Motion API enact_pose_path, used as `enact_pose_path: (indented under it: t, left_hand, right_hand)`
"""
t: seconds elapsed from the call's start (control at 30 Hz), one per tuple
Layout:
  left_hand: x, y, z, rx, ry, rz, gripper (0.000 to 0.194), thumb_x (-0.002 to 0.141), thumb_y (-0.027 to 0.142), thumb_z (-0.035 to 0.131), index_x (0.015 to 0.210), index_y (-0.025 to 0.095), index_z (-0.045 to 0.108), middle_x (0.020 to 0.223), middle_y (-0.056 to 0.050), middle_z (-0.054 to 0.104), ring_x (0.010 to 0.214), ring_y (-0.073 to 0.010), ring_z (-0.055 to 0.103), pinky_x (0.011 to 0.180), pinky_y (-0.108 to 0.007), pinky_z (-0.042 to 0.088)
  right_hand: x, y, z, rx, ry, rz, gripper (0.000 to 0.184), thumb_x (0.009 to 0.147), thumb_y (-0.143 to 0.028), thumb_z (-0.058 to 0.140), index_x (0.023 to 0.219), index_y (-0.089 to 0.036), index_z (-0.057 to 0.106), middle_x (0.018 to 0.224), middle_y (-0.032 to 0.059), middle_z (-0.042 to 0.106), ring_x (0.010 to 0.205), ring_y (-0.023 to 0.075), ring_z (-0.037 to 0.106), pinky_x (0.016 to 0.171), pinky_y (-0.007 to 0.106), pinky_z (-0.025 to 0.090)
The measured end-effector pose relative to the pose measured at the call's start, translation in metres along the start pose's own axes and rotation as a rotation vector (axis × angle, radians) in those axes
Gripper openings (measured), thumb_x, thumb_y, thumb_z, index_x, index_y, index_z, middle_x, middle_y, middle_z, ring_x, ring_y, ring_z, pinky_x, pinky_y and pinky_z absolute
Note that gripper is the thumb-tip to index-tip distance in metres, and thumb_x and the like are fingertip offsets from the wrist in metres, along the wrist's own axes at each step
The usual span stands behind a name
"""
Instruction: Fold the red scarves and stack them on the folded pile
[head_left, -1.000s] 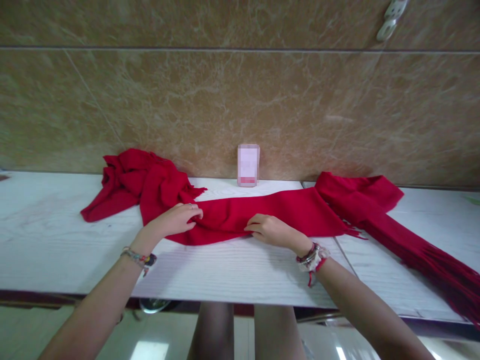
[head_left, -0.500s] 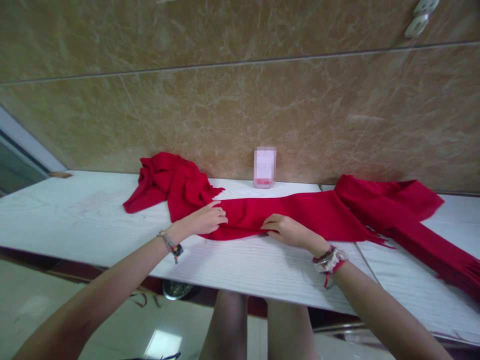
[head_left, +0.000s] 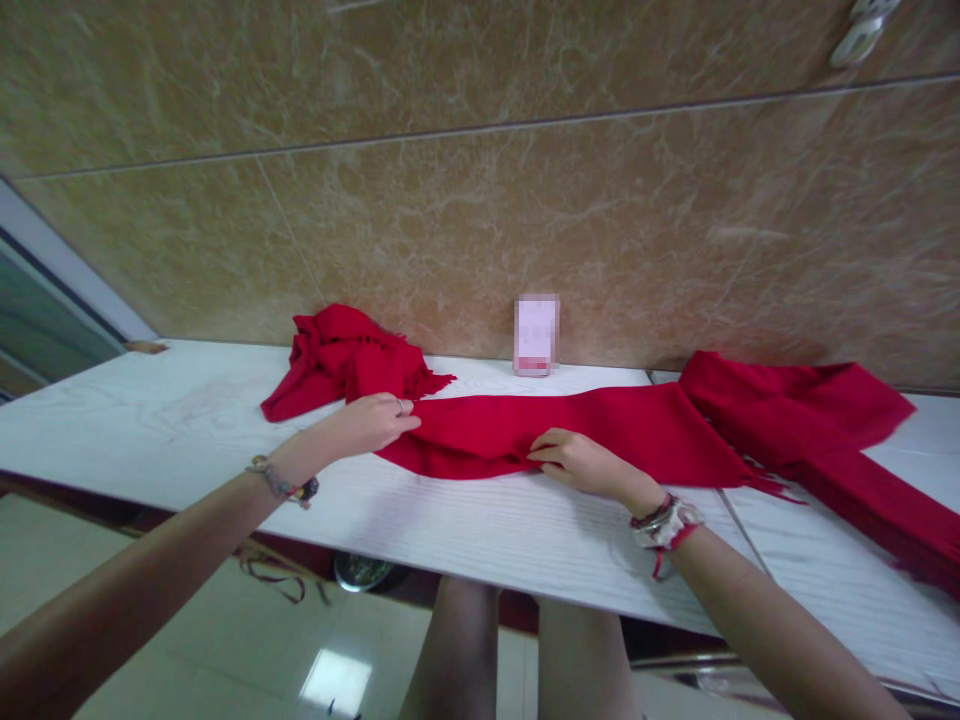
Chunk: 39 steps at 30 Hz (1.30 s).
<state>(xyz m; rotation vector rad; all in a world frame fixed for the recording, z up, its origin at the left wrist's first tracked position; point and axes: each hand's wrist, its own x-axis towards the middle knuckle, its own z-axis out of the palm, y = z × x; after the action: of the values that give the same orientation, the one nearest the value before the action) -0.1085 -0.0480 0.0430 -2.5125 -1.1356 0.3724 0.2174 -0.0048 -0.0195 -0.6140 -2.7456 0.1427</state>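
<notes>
A long red scarf (head_left: 615, 425) lies stretched across a white table (head_left: 487, 525), bunched in a heap (head_left: 341, 355) at its left end and folded over with a fringe at the right. My left hand (head_left: 371, 422) rests on the scarf just right of the heap, fingers curled onto the cloth. My right hand (head_left: 574, 462) presses the scarf's near edge at the middle, its fingers bent and pinching the fabric. Both wrists wear bracelets.
A small pink card (head_left: 536, 335) stands against the brown marble wall (head_left: 487, 200) behind the scarf. The table's front edge runs just above my knees (head_left: 517, 650). A seam (head_left: 739, 535) splits the tabletop at the right. Shiny floor lies below left.
My left hand has slid left along the scarf toward the heap, and the heap has been pushed smaller. The camera view has turned slightly. My right hand has stayed on the near edge.
</notes>
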Motion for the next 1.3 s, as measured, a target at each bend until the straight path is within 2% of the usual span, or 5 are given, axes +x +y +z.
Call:
enact_pose_path:
  t: [0.2,0.63,0.97,1.2,1.3]
  left_hand:
    - [-0.011,0.019,0.034,0.055,-0.074,-0.145,0.039,0.077,0.000,0.042,0.108,0.019,0.056,0.099,-0.009,0.062,0.090,-0.0194,0.058,0.076,-0.031,0.040]
    - [-0.010,0.015,0.023,-0.131,-0.081,-0.069,0.038,0.074,0.007,0.050,0.110,0.019,0.056,0.108,-0.008,0.060,0.101,-0.0194,0.055,0.083,-0.030,0.039]
    - [0.080,0.035,0.026,-0.507,0.164,-0.013,0.036,0.089,0.029,0.038,0.121,0.019,0.050,0.131,-0.007,0.046,0.119,-0.0155,0.041,0.101,-0.028,0.028]
    - [0.110,0.031,0.054,-0.574,-0.043,-0.210,0.041,0.093,0.036,0.026,0.133,0.033,0.033,0.143,-0.002,0.029,0.131,-0.0263,0.020,0.099,-0.054,0.023]
    - [0.107,0.024,0.055,-0.614,0.024,-0.256,0.038,0.092,0.028,0.028,0.125,0.024,0.045,0.136,-0.006,0.040,0.124,-0.0219,0.034,0.100,-0.044,0.028]
  right_hand:
    - [0.000,-0.003,-0.003,-0.007,-0.033,-0.010,0.028,0.079,-0.010,0.049,0.100,-0.016,0.066,0.102,0.0100,0.064,0.093,0.0192,0.059,0.084,0.032,0.046]
    - [0.000,-0.004,-0.002,0.053,-0.047,-0.054,0.034,0.081,-0.009,0.047,0.112,-0.018,0.060,0.110,0.0080,0.062,0.101,0.0175,0.055,0.090,0.031,0.043]
    - [0.006,-0.012,0.010,0.012,-0.013,-0.148,0.031,0.087,-0.013,0.042,0.113,-0.019,0.058,0.113,0.0090,0.061,0.109,0.0175,0.052,0.092,0.036,0.041]
    - [0.005,-0.011,0.008,0.025,-0.113,-0.141,0.033,0.088,-0.010,0.039,0.113,-0.018,0.057,0.119,0.0076,0.058,0.113,0.0163,0.050,0.095,0.034,0.039]
    - [0.006,-0.012,0.007,0.028,-0.097,-0.145,0.031,0.087,-0.012,0.040,0.111,-0.018,0.059,0.118,0.0084,0.059,0.112,0.0169,0.051,0.094,0.034,0.039]
